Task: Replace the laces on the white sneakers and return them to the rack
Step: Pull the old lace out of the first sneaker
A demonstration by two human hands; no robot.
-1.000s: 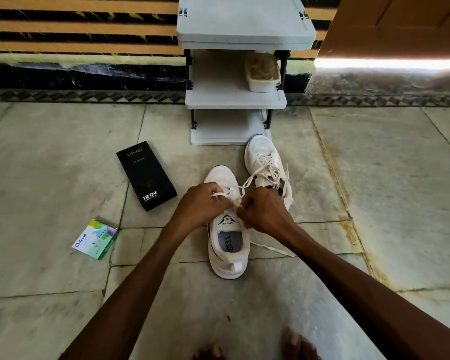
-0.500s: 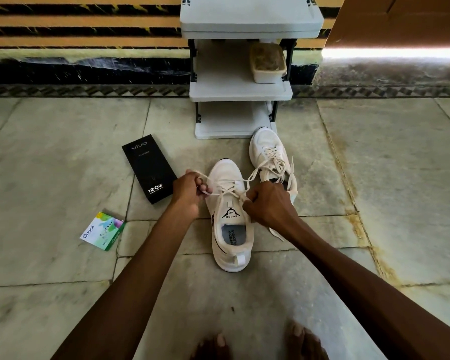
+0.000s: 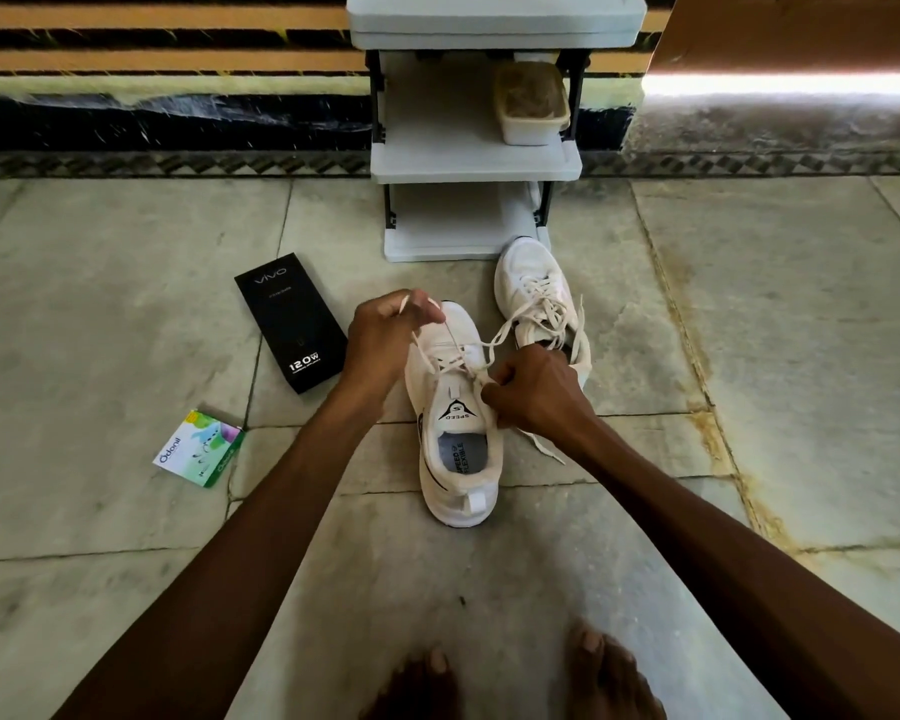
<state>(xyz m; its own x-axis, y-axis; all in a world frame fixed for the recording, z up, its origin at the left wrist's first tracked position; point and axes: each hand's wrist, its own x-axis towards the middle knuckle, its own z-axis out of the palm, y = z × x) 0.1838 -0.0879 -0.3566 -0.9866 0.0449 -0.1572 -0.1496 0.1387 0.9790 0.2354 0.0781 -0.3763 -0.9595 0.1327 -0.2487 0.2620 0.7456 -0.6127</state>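
A white sneaker (image 3: 461, 459) stands on the floor in front of me, heel toward me. My left hand (image 3: 380, 337) pinches one end of its cream lace (image 3: 450, 356) and holds it up and to the left of the toe. My right hand (image 3: 536, 394) grips the lace at the right side of the tongue. A loose lace end trails on the floor to the right of that hand. The second white sneaker (image 3: 539, 298) lies just behind, its laces loose. The grey shoe rack (image 3: 474, 163) stands beyond both shoes.
A black phone box (image 3: 289, 322) lies left of the sneakers. A small green and white packet (image 3: 198, 448) lies further left. A plastic tub (image 3: 531, 103) sits on the rack's middle shelf. My bare toes (image 3: 510, 678) show at the bottom edge. The floor is stone tile.
My left hand has drawn the lace end out to the left and up, away from the tongue. My right hand has stayed at the eyelets. The view has shifted slightly.
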